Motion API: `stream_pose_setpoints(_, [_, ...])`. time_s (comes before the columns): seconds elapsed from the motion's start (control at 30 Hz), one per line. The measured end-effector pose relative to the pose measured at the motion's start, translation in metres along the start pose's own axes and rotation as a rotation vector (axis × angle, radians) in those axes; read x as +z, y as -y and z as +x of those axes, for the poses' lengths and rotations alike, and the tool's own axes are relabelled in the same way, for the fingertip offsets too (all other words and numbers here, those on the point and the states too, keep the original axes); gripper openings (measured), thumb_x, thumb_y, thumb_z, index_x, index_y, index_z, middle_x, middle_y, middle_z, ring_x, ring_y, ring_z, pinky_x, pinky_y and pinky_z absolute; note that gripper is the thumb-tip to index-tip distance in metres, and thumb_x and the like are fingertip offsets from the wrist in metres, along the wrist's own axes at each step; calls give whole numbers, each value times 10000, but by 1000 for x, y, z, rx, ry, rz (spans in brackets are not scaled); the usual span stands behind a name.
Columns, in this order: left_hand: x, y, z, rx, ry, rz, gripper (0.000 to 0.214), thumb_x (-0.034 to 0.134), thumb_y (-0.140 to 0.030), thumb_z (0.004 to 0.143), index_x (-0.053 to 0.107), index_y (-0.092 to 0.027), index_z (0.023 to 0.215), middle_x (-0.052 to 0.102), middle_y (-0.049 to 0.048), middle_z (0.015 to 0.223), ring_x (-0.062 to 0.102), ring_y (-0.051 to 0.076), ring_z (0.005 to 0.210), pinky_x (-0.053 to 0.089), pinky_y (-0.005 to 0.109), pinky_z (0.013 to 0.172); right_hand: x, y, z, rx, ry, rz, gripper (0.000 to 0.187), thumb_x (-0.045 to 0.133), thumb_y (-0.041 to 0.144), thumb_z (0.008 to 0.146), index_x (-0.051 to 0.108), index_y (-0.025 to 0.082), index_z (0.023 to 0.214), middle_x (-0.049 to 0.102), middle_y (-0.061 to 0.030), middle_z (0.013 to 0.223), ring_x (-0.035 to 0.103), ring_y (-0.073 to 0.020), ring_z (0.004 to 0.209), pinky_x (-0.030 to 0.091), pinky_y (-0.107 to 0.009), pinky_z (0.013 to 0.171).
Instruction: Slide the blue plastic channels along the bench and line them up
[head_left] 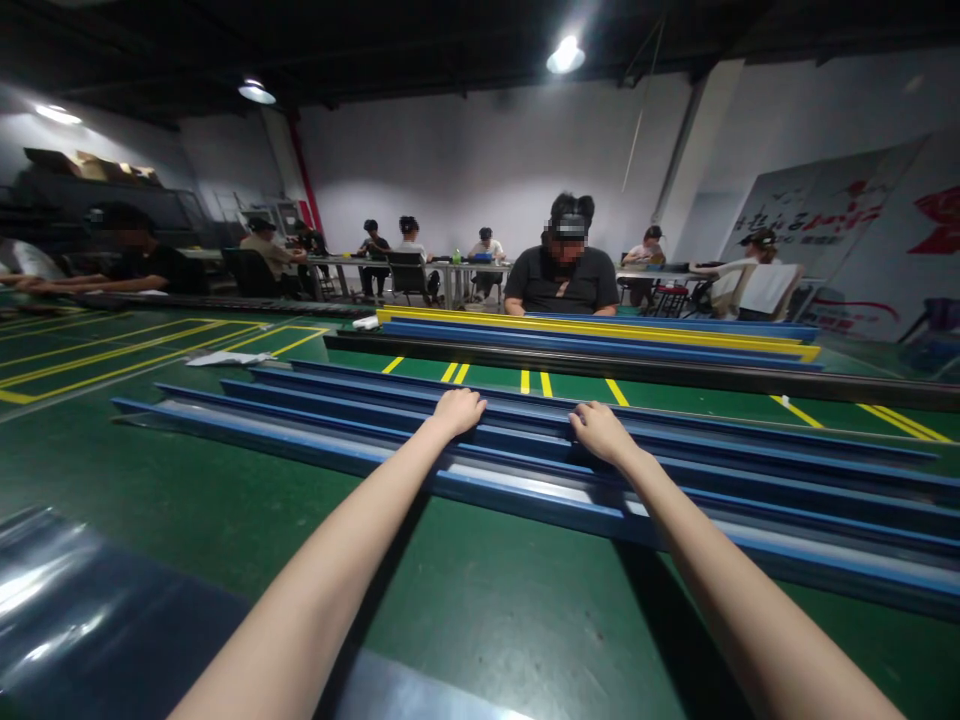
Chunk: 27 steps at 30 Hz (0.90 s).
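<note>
Left hand: the left hand point(460, 412) rests at the upper edges of the blue channels point(525, 410), fingers bent forward and down over them; whether it is clamped on one cannot be told, the fingertips being partly hidden.
Right hand: the right hand point(600, 432) is placed likewise on the same group, fingers curled toward the left; its grip, too, cannot be determined. The two hands stand apart, a stretch of channel showing between them.
Blue channels: long and open-topped, lying side by side across the green tabletop point(510, 600), slanting from far left to near right; the nearest has a pale, shiny inner face and passes beneath both forearms.
Far stock: a yellow profile point(600, 331) lies beyond, next to further blue lengths, with a black bar point(600, 364) just on the near side of them.
Tabletop markings: yellow stripes, visible beyond the channels and at far left.
Loose items: a glossy sheet point(97, 620) at near left; a white scrap point(229, 358) near the channels' left ends.
Opposite side: a co-worker in a black shirt point(559, 280), head lowered, behind the yellow profile.
Background: several people seated at tables; lit ceiling lamp point(566, 56) overhead.
</note>
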<state>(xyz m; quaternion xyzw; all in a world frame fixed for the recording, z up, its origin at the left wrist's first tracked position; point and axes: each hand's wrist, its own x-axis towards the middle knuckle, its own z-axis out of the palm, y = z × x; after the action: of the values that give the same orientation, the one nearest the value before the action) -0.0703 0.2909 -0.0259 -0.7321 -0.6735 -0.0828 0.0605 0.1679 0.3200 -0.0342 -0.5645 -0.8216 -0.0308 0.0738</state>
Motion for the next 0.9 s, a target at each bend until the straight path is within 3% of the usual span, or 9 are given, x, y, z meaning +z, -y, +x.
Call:
stream_pose_setpoints(0.3, [3,6,10,-32,62,-67,333,403,-394,830,637,-158,804,651,102,891,577,227,903,434,302,742,21,-1,11,124,33,67,365,265,368,866,568,185,957,549,-119,1036,473,-262,984,354,-396,776])
stream_pose_setpoints(0.57, [1,4,0,-23,79,-122,372,395,-454,815,610,-169,714,657,86,797,590,239,849,429,312,716,10,-1,6,155,206,136,412,276,372,835,640,255,988,557,-114,1120,464,-314,1058,324,-477,811])
stream_pose_setpoints(0.73, [2,10,-5,-22,101,-171,364,423,-481,798,600,-176,709,661,58,768,601,207,788,425,278,679,2,-1,5,168,262,166,390,321,350,810,659,236,968,622,-87,1063,534,-278,997,355,-416,804])
stream_pose_setpoints(0.9, [3,13,-5,-11,104,-206,375,447,-497,784,606,-159,750,663,66,784,599,196,775,424,261,663,-2,-1,5,133,252,144,396,326,343,803,677,167,848,652,-126,956,563,-266,935,372,-355,762])
